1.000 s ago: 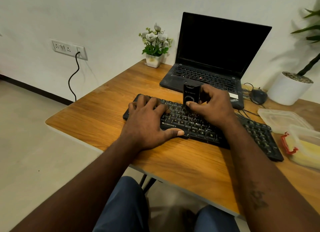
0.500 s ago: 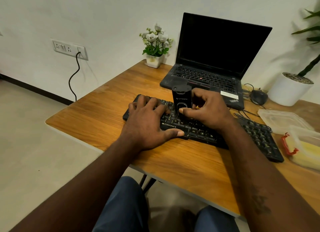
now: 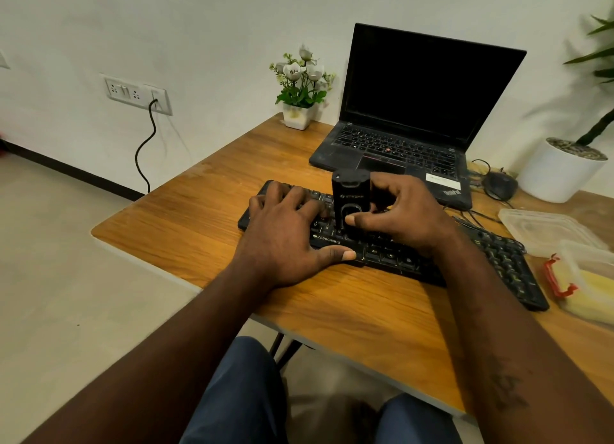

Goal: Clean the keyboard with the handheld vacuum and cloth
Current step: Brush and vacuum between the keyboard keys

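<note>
A black keyboard [image 3: 498, 261] lies slantwise across the wooden desk [image 3: 199, 231]. A small black handheld vacuum [image 3: 350, 194] stands upright on the keys left of the keyboard's middle. My right hand [image 3: 408, 217] grips it, thumb on its front face and fingers curled round its right side. My left hand [image 3: 285, 234] rests flat on the keyboard's left end, fingers spread over the keys and thumb along its front edge. I see no cloth in this view.
An open black laptop [image 3: 412, 111] sits behind the keyboard, with a mouse [image 3: 498, 184] and cables to its right. A small flower pot [image 3: 299, 111] stands at the back. Two clear plastic containers [image 3: 548, 231] lie at the right, behind them a white planter [image 3: 555, 174].
My right hand has slid the vacuum leftward along the keys, closer to my left hand. My left hand has stayed in place.
</note>
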